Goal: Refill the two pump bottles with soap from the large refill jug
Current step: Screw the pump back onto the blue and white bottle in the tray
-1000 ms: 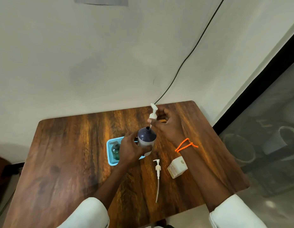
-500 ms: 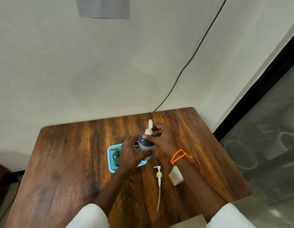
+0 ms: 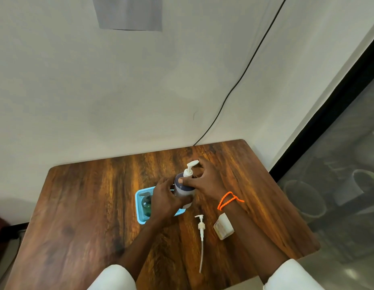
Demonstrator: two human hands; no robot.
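- Hands first: my left hand [image 3: 164, 198] is wrapped around the body of the grey pump bottle [image 3: 185, 190], and my right hand [image 3: 205, 181] is closed on its dark shoulder and collar, thumb pressed against the cap just below the white pump head [image 3: 190, 168]. Both grips are tight on that one bottle.
- Position: the bottle stands near the middle of the wooden table [image 3: 87, 206], toward the far edge, just beside the right-hand wall of the blue basket [image 3: 140, 210]. I cannot tell whether its base rests on the table or is lifted.
- Second bottle: the green pump bottle [image 3: 146, 206] sits in the basket's left half, pump on. A loose pump with its long dip tube [image 3: 201, 237] lies toward the near edge, beside a small white box [image 3: 223, 226].
- Missing item: I see no large refill jug anywhere in view.
- Risk, cross-threading: if I am screwing the collar down with the pump tilted, I judge it could seat crooked and leak.
- Risk, squeezing: the left hand pressing too hard could push soap up out of the neck.
- Risk, knocking: my left forearm crosses over the basket; a twist could nudge it or tip the green bottle.
- Risk, loose pump: my right sleeve passes near the tube and could sweep it off the near edge.
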